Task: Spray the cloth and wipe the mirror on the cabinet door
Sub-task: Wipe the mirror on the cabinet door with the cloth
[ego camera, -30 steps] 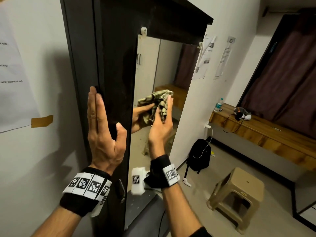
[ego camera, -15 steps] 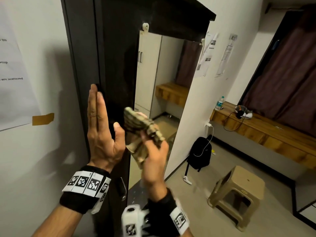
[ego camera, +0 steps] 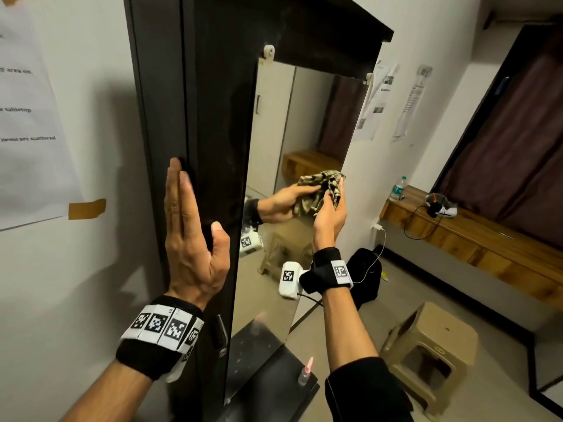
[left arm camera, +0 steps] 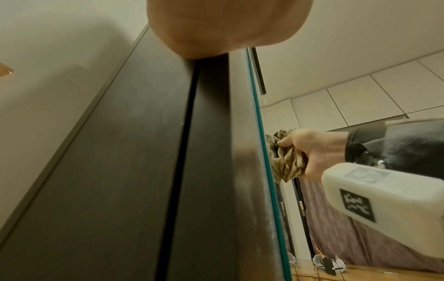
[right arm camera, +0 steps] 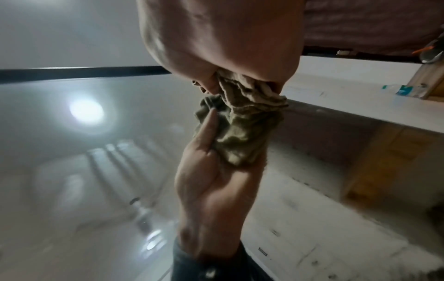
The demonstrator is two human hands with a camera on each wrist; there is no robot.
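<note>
The tall mirror [ego camera: 289, 123] is fixed on the dark cabinet door [ego camera: 213, 117]. My right hand [ego camera: 332, 199] grips a crumpled patterned cloth [ego camera: 336, 186] and presses it against the glass near the mirror's right edge, at mid height. In the left wrist view the cloth [left arm camera: 288, 161] touches the mirror's green edge [left arm camera: 261, 152]. The right wrist view shows the cloth [right arm camera: 250, 91] bunched in my fingers, meeting its own reflection. My left hand [ego camera: 192, 202] lies flat and open against the door's left edge. A small spray bottle [ego camera: 306, 370] with a pink nozzle stands on a dark surface below.
A beige plastic stool [ego camera: 432, 351] and a black backpack [ego camera: 365, 278] are on the floor to the right. A wooden shelf [ego camera: 472, 233] with a water bottle [ego camera: 397, 188] runs along the right wall. A paper sheet [ego camera: 27, 117] hangs on the left wall.
My right hand swept the cloth down and left across the mirror, then back up to the right side. My left hand stayed flat on the door.
</note>
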